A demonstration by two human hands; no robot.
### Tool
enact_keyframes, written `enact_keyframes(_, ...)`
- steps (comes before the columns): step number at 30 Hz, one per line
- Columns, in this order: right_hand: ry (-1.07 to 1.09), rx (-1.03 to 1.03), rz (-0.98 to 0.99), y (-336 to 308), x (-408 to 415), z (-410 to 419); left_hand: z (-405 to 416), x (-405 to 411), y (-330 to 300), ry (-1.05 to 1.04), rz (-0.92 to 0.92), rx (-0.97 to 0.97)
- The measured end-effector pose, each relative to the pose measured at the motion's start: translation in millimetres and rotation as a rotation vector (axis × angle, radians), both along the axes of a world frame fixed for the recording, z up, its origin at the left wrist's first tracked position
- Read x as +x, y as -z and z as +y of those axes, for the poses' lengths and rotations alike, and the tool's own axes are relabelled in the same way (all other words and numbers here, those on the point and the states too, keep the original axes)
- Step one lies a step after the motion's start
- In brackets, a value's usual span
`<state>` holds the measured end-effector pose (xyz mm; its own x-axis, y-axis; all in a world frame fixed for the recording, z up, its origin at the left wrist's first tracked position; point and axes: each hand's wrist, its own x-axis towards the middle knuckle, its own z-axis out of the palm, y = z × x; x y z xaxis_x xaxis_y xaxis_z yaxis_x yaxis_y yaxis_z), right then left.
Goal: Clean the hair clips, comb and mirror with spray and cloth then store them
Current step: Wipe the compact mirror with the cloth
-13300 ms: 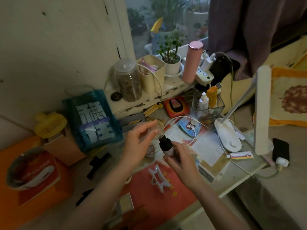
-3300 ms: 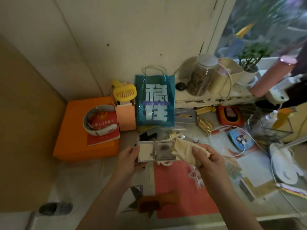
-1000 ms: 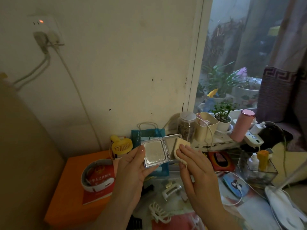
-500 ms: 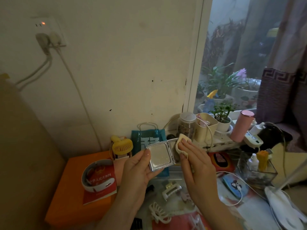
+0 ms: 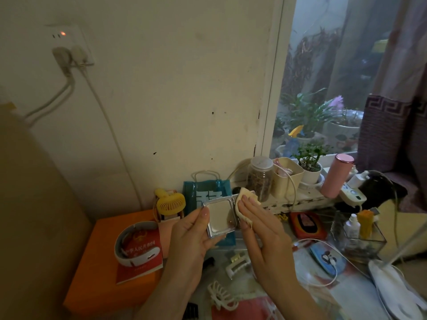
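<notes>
Left grip point(image 5: 187, 241) around mirror point(image 5: 220, 215)

One head-worn camera looks forward and slightly down, close over the cluttered desk point(image 5: 288, 296).

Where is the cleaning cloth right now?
Centre of the head view: the right hand presses the cloth against the open mirror's right half.

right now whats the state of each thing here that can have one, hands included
compact mirror: hinged open, held up off the desk
cloth: bunched, pressed on the mirror's right half
left hand: grips the mirror's left half
right hand: straight fingers press the cloth
white hair clips: lying loose on the desk
glass jar: lid on
pink flask: capped, upright
wall socket: light on, plugs in
</notes>
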<state>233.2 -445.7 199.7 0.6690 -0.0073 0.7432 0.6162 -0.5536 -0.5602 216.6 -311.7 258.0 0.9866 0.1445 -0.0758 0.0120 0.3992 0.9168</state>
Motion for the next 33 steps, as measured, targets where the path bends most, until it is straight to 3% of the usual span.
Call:
enact_keyframes(10, 0.012, -0.124, -0.014, 16, -17, -20, -4, -2, 1, -0.012, 0.031, -0.078)
enact_keyframes(15, -0.030, 0.291, 0.203, 3, -28, -24, -5, -2, 2, 0.015, 0.076, -0.102)
enact_keyframes(18, -0.055, 0.356, 0.149, -13, -30, -19, -5, 0, 1, 0.020, 0.094, -0.124)
enact_keyframes(21, -0.057, 0.311, 0.072, -20, -27, -10, -8, -2, 1, 0.015, 0.094, -0.127)
enact_keyframes(25, -0.020, 0.106, -0.041, -10, -19, 5, -13, -7, 0, 0.060, 0.085, -0.116)
enact_keyframes(33, 0.022, -0.090, -0.045, 7, -12, 20, -10, -14, 3, 0.063, 0.102, -0.116)
